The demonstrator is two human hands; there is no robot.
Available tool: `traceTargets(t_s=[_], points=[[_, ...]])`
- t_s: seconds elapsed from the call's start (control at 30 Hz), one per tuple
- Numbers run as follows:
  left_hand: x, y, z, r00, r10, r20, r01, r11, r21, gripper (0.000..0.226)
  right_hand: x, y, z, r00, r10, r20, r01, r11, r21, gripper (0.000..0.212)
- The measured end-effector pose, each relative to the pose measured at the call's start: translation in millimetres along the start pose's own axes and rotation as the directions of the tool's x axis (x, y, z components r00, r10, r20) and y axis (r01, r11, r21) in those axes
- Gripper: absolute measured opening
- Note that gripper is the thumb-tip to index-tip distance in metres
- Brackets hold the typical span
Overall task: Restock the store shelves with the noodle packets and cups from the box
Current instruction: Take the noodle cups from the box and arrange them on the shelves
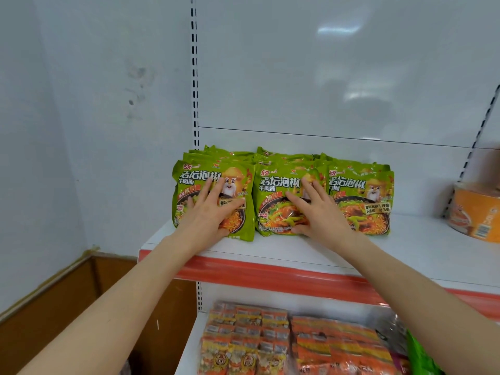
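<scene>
Three rows of packets (359,196) are being kept upright, side by side, on the upper shelf (405,247), at its left end. A cup (476,212) is lying well right. More packets (284,342) are being held on the shelf below.

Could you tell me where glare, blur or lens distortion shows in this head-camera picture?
Head view: ceiling-light glare on the glossy white back panel; wide-angle bending of the black slotted upright; soft blur on the orange noodle cup and orange packets on the lower shelf; green noodle packets sharp.
</scene>
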State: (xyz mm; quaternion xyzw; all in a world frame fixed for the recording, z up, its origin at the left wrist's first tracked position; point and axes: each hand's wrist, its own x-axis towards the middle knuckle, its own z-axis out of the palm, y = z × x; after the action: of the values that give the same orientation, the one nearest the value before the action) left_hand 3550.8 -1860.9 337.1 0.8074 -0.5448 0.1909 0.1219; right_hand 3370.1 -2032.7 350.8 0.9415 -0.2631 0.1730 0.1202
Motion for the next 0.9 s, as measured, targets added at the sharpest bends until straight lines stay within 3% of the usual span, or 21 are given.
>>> traceTargets(t_s=[0.2,0.33,0.5,0.9], points=[[-3.1,5.4,-3.2,0.999,-0.028,0.027,0.027,0.998,0.048,0.070,-3.0,-1.8,-2.4,1.000,-0.007,0.012,0.007,1.000,0.003,0.081],[-5.7,16.7,-9.4,0.998,-0.036,-0.042,0.039,0.997,0.064,0.061,-5.7,-1.8,-6.2,0.999,-0.002,0.032,0.000,0.999,0.043,0.083],[-3.8,25.1,-16.3,0.997,-0.062,-0.044,0.066,0.994,0.091,0.065,-13.8,-0.4,-14.2,1.000,-0.008,-0.005,0.008,0.998,0.063,0.080],[-39.9,72.3,-22.4,0.997,0.058,-0.044,-0.057,0.998,0.016,0.050,-63.2,-6.0,-30.6,0.996,0.003,-0.091,0.013,0.985,0.170,0.038]])
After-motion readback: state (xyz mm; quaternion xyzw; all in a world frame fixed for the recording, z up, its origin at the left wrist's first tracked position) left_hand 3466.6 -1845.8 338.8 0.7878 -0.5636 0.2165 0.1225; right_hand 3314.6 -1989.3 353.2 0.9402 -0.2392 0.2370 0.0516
